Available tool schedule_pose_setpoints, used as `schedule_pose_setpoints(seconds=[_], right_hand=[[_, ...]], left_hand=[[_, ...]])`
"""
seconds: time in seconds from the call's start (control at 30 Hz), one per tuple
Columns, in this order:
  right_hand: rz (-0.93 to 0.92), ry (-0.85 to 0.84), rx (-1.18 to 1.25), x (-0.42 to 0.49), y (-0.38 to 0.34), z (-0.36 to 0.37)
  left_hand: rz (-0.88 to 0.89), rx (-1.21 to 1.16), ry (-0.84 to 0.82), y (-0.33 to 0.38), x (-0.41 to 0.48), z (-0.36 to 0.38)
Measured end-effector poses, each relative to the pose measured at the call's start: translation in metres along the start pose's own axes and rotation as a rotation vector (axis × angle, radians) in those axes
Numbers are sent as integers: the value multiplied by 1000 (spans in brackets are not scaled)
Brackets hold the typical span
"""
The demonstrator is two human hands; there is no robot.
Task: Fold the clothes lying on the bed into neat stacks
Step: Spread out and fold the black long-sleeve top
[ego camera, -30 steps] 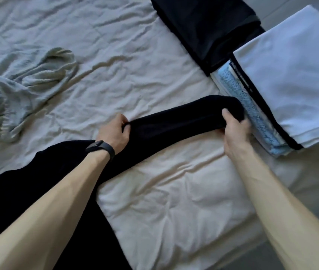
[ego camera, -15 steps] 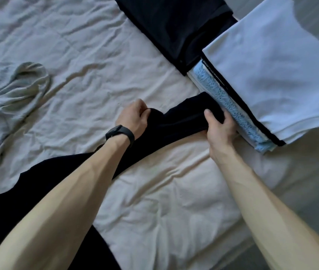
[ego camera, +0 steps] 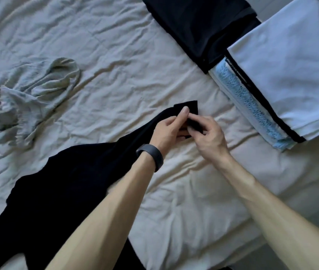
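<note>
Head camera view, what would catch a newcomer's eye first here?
Both hands meet at the centre, the left hand and right hand pinching the narrow end of a black garment that trails toward the lower left. At upper right sit two folded stacks, a black stack and a white-topped stack; a crumpled pale garment lies at the left.

Bed (ego camera: 115,36): black garment (ego camera: 67,188), grey garment (ego camera: 32,98), stacks (ego camera: 291,75)

The black garment (ego camera: 73,182) is looking like matt cloth, the bedsheet (ego camera: 135,65) like dull, creased fabric. The wristband (ego camera: 151,155) is looking perhaps rubbery.
</note>
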State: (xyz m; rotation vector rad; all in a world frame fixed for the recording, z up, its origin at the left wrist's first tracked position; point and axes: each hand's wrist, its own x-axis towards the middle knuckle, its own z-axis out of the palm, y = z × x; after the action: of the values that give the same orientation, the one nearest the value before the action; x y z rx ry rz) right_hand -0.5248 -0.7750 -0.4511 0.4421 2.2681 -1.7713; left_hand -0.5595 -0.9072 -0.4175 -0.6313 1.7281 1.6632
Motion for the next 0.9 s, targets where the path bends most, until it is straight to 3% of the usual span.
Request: schedule_pose_setpoints(seconds=[0.13,0.27,0.37,0.47,0.53,0.6,0.77,0.9], right_hand=[[-66,-205,-77,-45,-15,35],[-38,-301,-136,-110,-8,73],[-60,-443,-320,-170,18,115],[-263,-658,-630,-245,47,168],[-483,-735,-843,-292,68,201],[-567,-759,-1018,-329,84,226],[-448,-647,-1261,-371,108,247],[-350,-664,-1324,-375,94,258]], left_hand=[[56,-120,309,-32,-39,-46],[52,-351,587,-76,-104,-102],[41,-314,827,-128,-171,-147],[-12,-283,1019,-192,-246,-189],[-48,-318,1121,-237,-293,-214],[-97,-321,1202,-287,-335,-235],[-348,-295,1277,-408,-407,-261],[-547,-255,1039,-466,-431,-270]])
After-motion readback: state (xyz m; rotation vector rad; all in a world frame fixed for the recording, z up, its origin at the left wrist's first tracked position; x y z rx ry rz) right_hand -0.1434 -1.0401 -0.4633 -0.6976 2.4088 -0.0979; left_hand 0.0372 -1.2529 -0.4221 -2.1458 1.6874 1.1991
